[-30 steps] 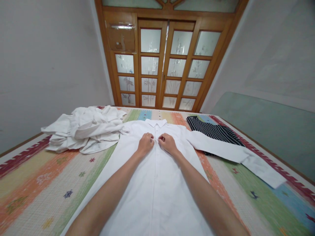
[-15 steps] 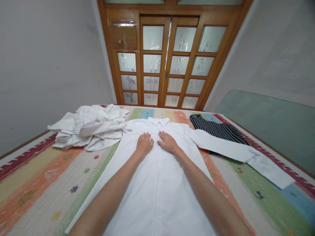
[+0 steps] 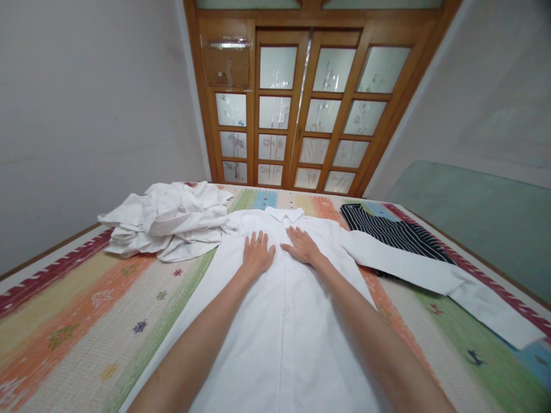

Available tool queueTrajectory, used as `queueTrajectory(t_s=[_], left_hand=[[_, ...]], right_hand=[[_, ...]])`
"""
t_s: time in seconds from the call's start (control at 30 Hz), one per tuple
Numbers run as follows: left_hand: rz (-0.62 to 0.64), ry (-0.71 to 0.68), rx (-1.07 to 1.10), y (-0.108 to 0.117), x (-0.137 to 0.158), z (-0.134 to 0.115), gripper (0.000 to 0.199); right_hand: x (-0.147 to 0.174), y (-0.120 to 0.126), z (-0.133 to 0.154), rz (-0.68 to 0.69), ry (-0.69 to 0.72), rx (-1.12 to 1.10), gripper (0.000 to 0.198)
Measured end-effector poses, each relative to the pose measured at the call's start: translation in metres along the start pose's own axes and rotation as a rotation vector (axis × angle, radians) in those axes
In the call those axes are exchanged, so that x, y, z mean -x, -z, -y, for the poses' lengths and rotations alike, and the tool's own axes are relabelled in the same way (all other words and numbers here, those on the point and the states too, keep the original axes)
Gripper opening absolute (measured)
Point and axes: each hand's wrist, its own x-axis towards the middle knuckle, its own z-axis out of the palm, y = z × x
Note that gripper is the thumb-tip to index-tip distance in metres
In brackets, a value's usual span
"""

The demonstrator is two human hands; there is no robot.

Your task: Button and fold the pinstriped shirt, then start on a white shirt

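A white button-up shirt (image 3: 258,338) lies spread face up on the bed, its collar (image 3: 284,214) at the far end. Flat on the left chest side rests my left hand (image 3: 258,253), open, fingers slightly spread. My right hand (image 3: 302,245) lies open across the button line on the other side, its thumb pointing toward the left hand. Neither hand grips the cloth. One sleeve (image 3: 408,268) stretches out to the right, partly over a folded black-and-white striped garment (image 3: 394,232). The left sleeve is mostly hidden by or merges with the white pile.
A heap of crumpled white clothes (image 3: 172,218) sits at the left, touching the shirt's shoulder. Beneath everything is a colourful patterned bedsheet (image 3: 129,304). A pale green headboard-like panel (image 3: 465,212) stands at the right, and wooden glass-paned doors (image 3: 310,103) are beyond the bed.
The view has shifted a little, so everything sits slightly further right. My hands stay on the shirt's chest, with the left fingers a bit more spread.
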Motion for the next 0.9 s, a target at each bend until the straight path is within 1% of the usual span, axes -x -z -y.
queueTrajectory(t_s=[0.1,0.2,0.27,0.33,0.37,0.4,0.5,0.57,0.7,0.9], left_hand=[[0.025,-0.007,-0.011,-0.002,-0.005,0.004,0.060],[0.025,-0.048,-0.016,0.000,-0.010,0.006,0.064],[0.030,-0.177,0.000,0.003,-0.013,0.006,0.061],[0.048,-0.358,0.022,0.006,-0.016,0.006,0.056],[0.067,-0.430,0.028,0.007,-0.018,0.006,0.054],[0.094,-0.473,0.028,0.007,-0.019,0.006,0.053],[0.165,-0.475,0.016,0.007,-0.021,0.006,0.053],[0.179,-0.457,0.013,0.007,-0.022,0.006,0.052],[0.182,-0.437,0.015,0.004,-0.023,0.007,0.052],[0.140,-0.421,0.021,-0.002,-0.031,0.007,0.053]], right_hand=[[-0.005,0.000,-0.007,-0.051,-0.018,-0.014,0.058],[-0.011,0.000,-0.013,-0.137,-0.032,0.000,0.055],[-0.014,0.000,-0.017,-0.154,0.045,0.011,0.055],[-0.017,-0.001,-0.020,-0.143,0.155,0.002,0.054],[-0.018,-0.001,-0.021,-0.132,0.189,-0.009,0.054],[-0.020,-0.002,-0.022,-0.116,0.197,-0.018,0.054],[-0.025,-0.003,-0.023,-0.055,0.123,-0.016,0.051],[-0.029,-0.003,-0.023,-0.029,0.064,-0.002,0.050],[-0.036,-0.003,-0.021,-0.026,0.000,0.002,0.048],[-0.040,-0.002,-0.020,-0.023,-0.044,0.017,0.048]])
